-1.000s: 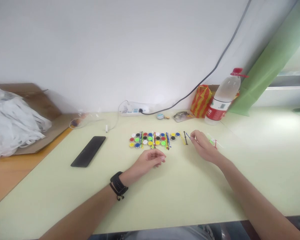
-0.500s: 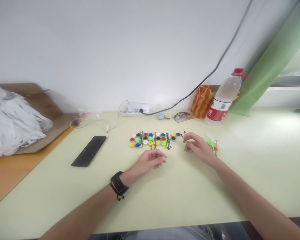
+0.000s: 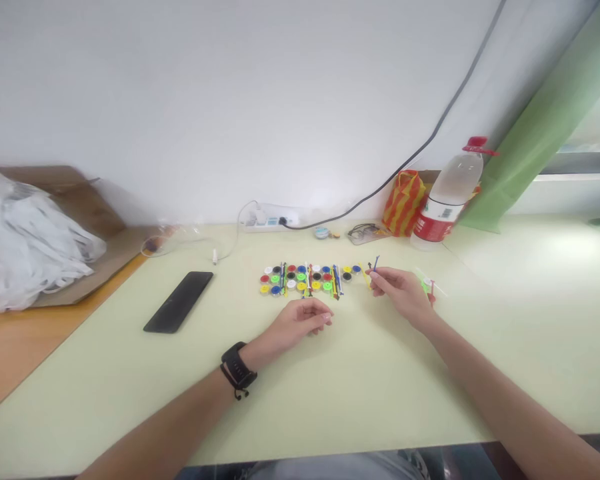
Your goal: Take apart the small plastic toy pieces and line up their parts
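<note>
My right hand [image 3: 397,290] pinches a slim blue plastic arrow [image 3: 377,263] upright between thumb and fingertips, just above the table. A yellow arrow [image 3: 365,275] and a dark arrow tip lie beside those fingers. My left hand [image 3: 303,318] rests on the table with its fingers loosely curled in and nothing visible in them. Behind it are small round discs [image 3: 301,277] in several colours, set in neat blocks with upright rows of coloured arrows [image 3: 335,281] between them. Three more discs [image 3: 347,270] sit to the right. Loose green and red arrows [image 3: 432,291] are partly hidden behind my right hand.
A black phone [image 3: 179,302] lies at the left. At the wall are a power strip [image 3: 270,219], a striped bag [image 3: 404,202] and a large bottle [image 3: 447,197]. An open cardboard box [image 3: 75,200] with white plastic strips [image 3: 33,247] stands far left.
My right hand has lifted and turned slightly right, raising the blue arrow from near the table to upright. My left hand has stayed in place.
</note>
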Demonstrator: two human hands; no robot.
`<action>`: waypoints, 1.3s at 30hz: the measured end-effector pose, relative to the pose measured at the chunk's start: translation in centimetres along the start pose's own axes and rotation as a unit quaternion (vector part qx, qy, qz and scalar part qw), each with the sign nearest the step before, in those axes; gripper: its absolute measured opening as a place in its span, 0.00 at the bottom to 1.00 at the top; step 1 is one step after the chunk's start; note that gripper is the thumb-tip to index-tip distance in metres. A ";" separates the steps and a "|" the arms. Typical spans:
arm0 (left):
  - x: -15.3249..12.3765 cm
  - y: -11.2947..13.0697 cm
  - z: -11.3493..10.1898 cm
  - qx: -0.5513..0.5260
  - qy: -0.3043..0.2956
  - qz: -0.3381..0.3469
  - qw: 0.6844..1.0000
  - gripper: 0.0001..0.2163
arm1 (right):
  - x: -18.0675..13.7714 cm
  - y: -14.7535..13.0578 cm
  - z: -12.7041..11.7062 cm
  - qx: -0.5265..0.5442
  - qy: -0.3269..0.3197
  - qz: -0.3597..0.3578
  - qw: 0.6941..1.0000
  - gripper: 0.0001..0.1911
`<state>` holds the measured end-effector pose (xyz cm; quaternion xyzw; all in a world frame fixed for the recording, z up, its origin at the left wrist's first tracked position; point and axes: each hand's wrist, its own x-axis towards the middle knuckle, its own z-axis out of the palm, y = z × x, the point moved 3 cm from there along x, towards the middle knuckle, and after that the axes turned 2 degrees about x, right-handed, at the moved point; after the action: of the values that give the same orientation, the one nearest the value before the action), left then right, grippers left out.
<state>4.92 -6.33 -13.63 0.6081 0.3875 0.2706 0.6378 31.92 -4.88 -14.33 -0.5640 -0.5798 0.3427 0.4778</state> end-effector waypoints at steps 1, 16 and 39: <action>0.0 0.0 0.0 0.001 -0.001 0.001 1.000 0.15 | -0.1 -0.3 0.0 -0.021 -0.001 -0.005 1.000 0.26; 0.0 0.2 0.1 -0.009 -0.001 0.004 1.000 0.15 | -0.3 0.8 1.0 -0.107 -0.030 -0.011 0.994 0.19; -0.1 0.0 0.0 -0.007 0.000 0.001 1.000 0.15 | -0.4 0.3 0.4 -0.195 -0.005 -0.074 0.978 0.05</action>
<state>4.92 -6.40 -13.64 0.6038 0.3851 0.2740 0.6419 31.61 -5.15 -14.79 -0.6005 -0.6778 0.1891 0.3798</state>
